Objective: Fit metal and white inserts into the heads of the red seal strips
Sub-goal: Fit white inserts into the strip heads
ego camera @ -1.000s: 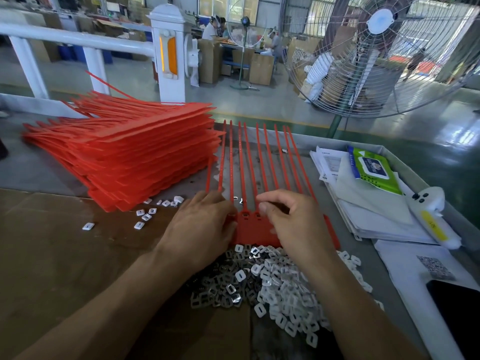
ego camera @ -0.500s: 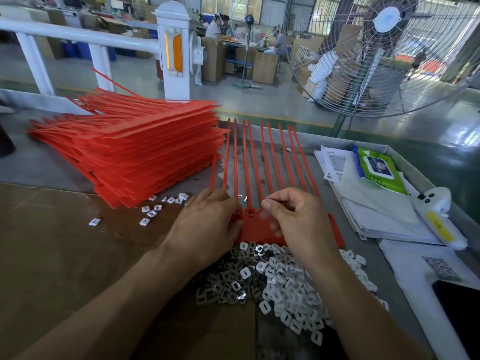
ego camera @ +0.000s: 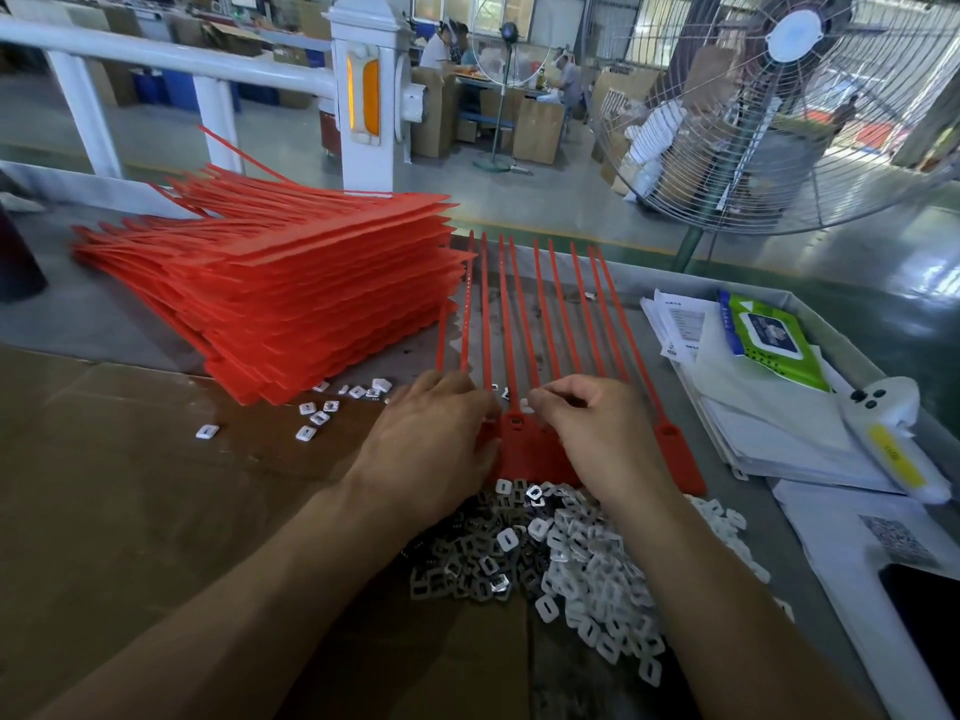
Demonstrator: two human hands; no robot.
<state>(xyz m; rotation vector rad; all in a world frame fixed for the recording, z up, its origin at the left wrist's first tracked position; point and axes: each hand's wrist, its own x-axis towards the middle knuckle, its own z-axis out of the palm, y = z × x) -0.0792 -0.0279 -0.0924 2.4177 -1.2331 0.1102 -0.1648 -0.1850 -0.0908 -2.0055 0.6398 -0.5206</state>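
Observation:
A joined row of red seal strips point(ego camera: 524, 449) lies flat in front of me, tails pointing away and heads toward me. My left hand point(ego camera: 431, 444) lies over the left heads, fingers curled down onto them; what is under the fingertips is hidden. My right hand point(ego camera: 597, 433) hovers over the middle heads with thumb and forefinger pinched together; I cannot make out an insert between them. One open head socket point(ego camera: 515, 422) shows between the hands. A heap of metal and white inserts point(ego camera: 571, 558) lies just below the heads.
A tall stack of red seal strips point(ego camera: 291, 298) sits at the left, with a few loose inserts point(ego camera: 317, 415) before it. Papers point(ego camera: 769, 418), a green wipes pack point(ego camera: 769, 337) and a white device point(ego camera: 893, 433) lie at the right. Brown cardboard point(ego camera: 130, 485) covers the near left.
My right hand has lifted slightly and drawn its fingers together over the heads. My left hand stays on the left heads.

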